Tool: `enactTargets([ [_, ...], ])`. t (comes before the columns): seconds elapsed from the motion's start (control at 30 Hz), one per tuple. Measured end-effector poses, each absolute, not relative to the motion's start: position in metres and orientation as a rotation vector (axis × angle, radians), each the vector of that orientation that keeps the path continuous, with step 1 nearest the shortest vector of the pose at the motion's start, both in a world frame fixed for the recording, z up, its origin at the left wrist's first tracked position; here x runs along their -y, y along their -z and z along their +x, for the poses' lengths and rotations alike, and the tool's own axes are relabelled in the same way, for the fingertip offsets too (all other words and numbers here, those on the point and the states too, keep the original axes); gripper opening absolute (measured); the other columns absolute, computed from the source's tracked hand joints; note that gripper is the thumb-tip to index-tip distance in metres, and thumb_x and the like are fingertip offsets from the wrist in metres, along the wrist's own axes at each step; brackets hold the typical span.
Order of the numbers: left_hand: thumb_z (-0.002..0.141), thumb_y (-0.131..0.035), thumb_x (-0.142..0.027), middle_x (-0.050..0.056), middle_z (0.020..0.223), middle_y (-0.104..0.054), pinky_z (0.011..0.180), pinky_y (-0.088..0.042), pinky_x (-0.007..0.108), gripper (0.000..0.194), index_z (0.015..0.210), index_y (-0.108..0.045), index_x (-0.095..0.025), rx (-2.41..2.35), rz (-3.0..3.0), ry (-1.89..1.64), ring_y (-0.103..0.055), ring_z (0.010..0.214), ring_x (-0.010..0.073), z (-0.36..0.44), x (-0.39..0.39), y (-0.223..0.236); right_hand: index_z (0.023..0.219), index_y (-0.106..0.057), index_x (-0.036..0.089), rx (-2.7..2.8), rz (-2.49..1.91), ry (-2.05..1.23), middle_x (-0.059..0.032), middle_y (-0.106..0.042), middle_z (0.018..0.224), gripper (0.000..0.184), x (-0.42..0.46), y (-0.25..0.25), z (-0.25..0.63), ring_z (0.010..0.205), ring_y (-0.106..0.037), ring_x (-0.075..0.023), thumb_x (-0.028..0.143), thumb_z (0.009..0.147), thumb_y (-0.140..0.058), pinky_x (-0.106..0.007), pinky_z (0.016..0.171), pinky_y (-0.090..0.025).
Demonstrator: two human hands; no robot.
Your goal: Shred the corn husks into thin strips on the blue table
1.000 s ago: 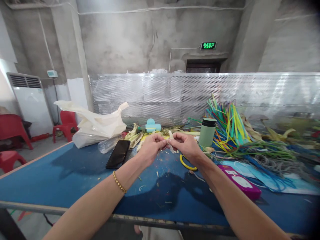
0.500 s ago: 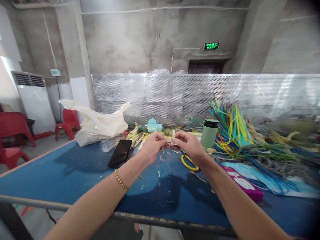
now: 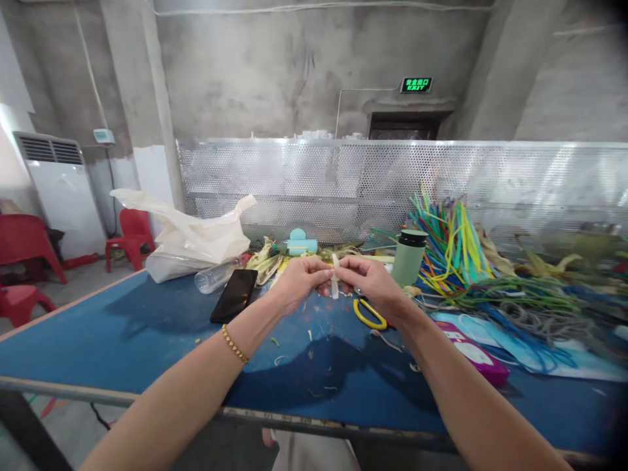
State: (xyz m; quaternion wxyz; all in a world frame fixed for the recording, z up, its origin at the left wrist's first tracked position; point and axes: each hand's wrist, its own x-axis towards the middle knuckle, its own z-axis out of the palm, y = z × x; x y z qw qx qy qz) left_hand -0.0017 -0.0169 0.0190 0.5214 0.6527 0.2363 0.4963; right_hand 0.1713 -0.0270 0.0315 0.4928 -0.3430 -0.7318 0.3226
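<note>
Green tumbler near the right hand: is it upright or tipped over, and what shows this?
Upright: the green tumbler stands with its black-banded lid uppermost.

A blue table (image 3: 122, 343) bears a black phone (image 3: 234, 296), white bag (image 3: 199, 242) and green canister (image 3: 408, 263).

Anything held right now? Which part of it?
Yes: a pale strip, possibly corn husk, pinched near its middle between the fingertips of the left hand and right hand; its ends stick out above and below.
</note>
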Motion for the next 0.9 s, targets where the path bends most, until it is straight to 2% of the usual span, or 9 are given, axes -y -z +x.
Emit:
enactTargets([
  [0.1,0.075,-0.070,-0.021,-0.001,0.057,-0.058,0.054,-0.039,0.023,0.013,0.075,-0.065,-0.009,-0.583,1.558,-1.239,-0.051,0.049,0.0072,0.000,0.018,-0.018,0.082,-0.066,0.016,1.675,-0.848,-0.785,0.0004,-0.059,0.068,0.032,0.024,-0.032,0.175,0.054,-0.051,-0.0099,0.048,0.076,-0.069,-0.026,0.053,-0.043],
  [0.17,0.075,-0.070,-0.019,-0.001,0.056,-0.057,0.053,-0.037,0.023,0.011,0.073,-0.065,-0.010,-0.620,1.566,-1.236,-0.049,0.048,0.0066,0.000,0.020,-0.020,0.079,-0.067,0.016,1.684,-0.870,-0.754,0.0000,-0.060,0.068,0.032,0.022,-0.032,0.176,0.054,-0.051,-0.0101,0.047,0.074,-0.071,-0.026,0.053,-0.044],
  [0.4,0.077,-0.067,-0.014,-0.002,0.052,-0.056,0.052,-0.033,0.022,0.005,0.074,-0.070,-0.010,-0.730,1.613,-1.156,-0.043,0.046,0.0055,-0.001,0.027,-0.024,0.072,-0.063,0.016,1.744,-0.903,-0.663,0.0022,-0.054,0.060,0.025,0.023,-0.030,0.174,0.048,-0.046,-0.0077,0.040,0.074,-0.069,-0.023,0.047,-0.037],
  [0.7,0.075,-0.071,-0.016,0.000,0.055,-0.058,0.053,-0.034,0.023,0.008,0.069,-0.070,-0.011,-0.650,1.603,-1.103,-0.045,0.049,0.0061,0.000,0.024,-0.020,0.071,-0.063,0.016,1.722,-0.902,-0.664,0.0017,-0.055,0.061,0.028,0.023,-0.030,0.173,0.048,-0.045,-0.0079,0.043,0.073,-0.071,-0.024,0.047,-0.037],
  [0.9,0.074,-0.069,-0.011,0.003,0.062,-0.060,0.053,-0.035,0.022,0.004,0.074,-0.068,-0.007,-0.576,1.334,-1.178,-0.050,0.050,0.0064,0.002,0.017,-0.016,0.079,-0.066,0.015,1.716,-0.934,-0.676,0.0004,-0.058,0.059,0.036,0.023,-0.032,0.175,0.049,-0.049,-0.0094,0.051,0.079,-0.065,-0.024,0.048,-0.038],
])
